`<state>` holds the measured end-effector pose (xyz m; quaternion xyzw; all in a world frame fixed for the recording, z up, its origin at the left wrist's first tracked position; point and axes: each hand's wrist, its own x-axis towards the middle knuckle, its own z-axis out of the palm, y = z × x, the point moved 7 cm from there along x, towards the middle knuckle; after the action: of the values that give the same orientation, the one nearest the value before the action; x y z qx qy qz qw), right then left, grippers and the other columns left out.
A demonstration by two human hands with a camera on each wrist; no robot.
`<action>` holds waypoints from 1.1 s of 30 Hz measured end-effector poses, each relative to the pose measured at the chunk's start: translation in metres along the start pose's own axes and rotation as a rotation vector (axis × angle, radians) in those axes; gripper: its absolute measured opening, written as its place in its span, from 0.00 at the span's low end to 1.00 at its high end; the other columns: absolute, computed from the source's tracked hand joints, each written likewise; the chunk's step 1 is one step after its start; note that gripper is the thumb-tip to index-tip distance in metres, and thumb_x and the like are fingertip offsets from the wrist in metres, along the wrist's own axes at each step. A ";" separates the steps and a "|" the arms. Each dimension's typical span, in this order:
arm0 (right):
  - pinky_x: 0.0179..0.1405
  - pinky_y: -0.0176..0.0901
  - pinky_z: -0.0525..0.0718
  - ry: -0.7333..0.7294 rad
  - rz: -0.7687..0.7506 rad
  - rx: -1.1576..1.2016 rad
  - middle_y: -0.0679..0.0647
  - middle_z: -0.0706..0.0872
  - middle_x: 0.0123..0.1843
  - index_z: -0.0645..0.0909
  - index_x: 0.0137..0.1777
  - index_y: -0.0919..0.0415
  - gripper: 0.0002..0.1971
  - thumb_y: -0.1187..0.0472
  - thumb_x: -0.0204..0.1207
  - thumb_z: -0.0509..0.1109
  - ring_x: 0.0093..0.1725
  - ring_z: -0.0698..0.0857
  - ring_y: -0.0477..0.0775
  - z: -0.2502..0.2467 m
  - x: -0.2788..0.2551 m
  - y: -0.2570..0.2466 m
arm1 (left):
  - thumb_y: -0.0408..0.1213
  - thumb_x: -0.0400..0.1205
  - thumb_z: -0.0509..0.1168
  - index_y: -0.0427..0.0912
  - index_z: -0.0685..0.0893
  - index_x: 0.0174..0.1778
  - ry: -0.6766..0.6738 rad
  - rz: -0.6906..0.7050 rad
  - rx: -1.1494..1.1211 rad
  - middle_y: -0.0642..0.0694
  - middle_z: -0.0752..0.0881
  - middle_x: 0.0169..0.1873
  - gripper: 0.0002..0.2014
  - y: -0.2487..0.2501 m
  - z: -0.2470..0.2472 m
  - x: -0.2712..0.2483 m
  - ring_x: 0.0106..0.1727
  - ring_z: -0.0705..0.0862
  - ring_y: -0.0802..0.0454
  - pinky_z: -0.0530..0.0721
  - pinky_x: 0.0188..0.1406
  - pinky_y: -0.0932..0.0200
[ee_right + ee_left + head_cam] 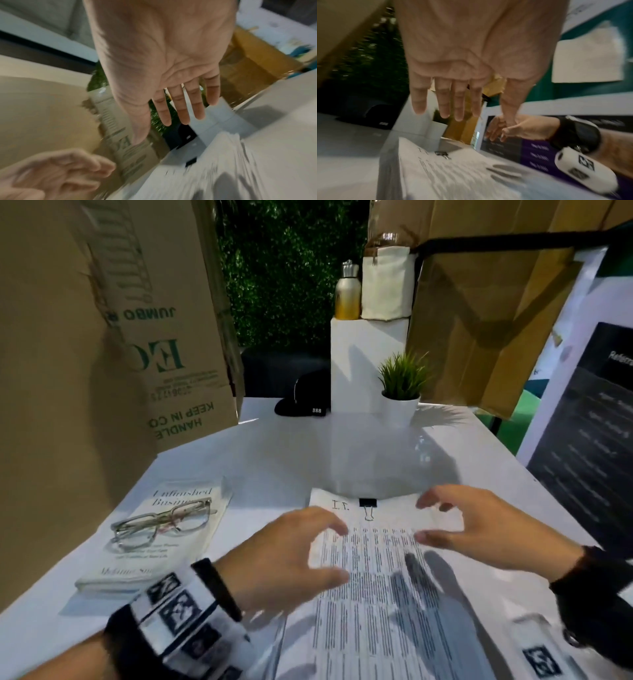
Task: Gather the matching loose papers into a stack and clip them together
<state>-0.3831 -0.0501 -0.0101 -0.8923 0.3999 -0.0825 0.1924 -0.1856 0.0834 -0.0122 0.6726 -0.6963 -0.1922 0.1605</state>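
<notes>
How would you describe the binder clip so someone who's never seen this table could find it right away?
Start at the white table and find the printed paper stack lying between the two open hands. At the middle of its far edge sits the binder clip: small, black, with a wire handle folded onto the page beside handwritten initials.

papers (373, 594): printed white stack, flat, lower centre of the frame
clip (367, 503): black, on the stack's top edge

— What am I wearing on the left wrist (191, 607)?

— I'm seeing a black strap and a white band carrying black square markers.

— And the right wrist (589, 587)?

— It's wearing a black strap too, with a white marker-printed camera pod (583, 170) hanging beneath it.
</notes>
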 end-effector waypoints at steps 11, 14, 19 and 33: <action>0.82 0.45 0.65 -0.430 -0.277 -0.237 0.30 0.44 0.87 0.50 0.73 0.14 0.26 0.25 0.76 0.53 0.86 0.44 0.39 0.093 -0.077 -0.026 | 0.47 0.88 0.60 0.49 0.63 0.80 -0.569 0.338 0.544 0.40 0.61 0.83 0.25 0.022 0.095 -0.025 0.81 0.66 0.36 0.76 0.69 0.29; 0.69 0.44 0.80 -0.286 -0.277 -0.295 0.32 0.67 0.79 0.63 0.76 0.31 0.32 0.31 0.71 0.64 0.78 0.69 0.39 0.077 -0.052 -0.026 | 0.46 0.82 0.69 0.53 0.67 0.79 -0.436 0.274 0.531 0.48 0.69 0.80 0.30 0.013 0.076 0.003 0.76 0.73 0.41 0.80 0.68 0.36; 0.60 0.49 0.83 -0.224 -0.130 -0.351 0.42 0.79 0.66 0.76 0.70 0.41 0.27 0.40 0.70 0.71 0.66 0.81 0.51 0.067 0.024 -0.002 | 0.43 0.79 0.72 0.52 0.79 0.68 -0.232 0.151 0.566 0.51 0.83 0.63 0.21 -0.019 0.050 0.080 0.62 0.83 0.45 0.82 0.57 0.50; 0.71 0.54 0.78 -0.174 0.099 -0.337 0.56 0.74 0.77 0.71 0.76 0.47 0.29 0.63 0.74 0.68 0.75 0.75 0.62 0.067 0.115 0.026 | 0.40 0.82 0.65 0.46 0.81 0.59 -0.059 -0.069 0.505 0.42 0.86 0.60 0.10 -0.056 0.024 0.145 0.59 0.86 0.38 0.86 0.60 0.44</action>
<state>-0.3041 -0.1326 -0.0823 -0.8949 0.4334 0.0727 0.0779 -0.1549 -0.0610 -0.0653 0.7090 -0.7032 -0.0373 -0.0396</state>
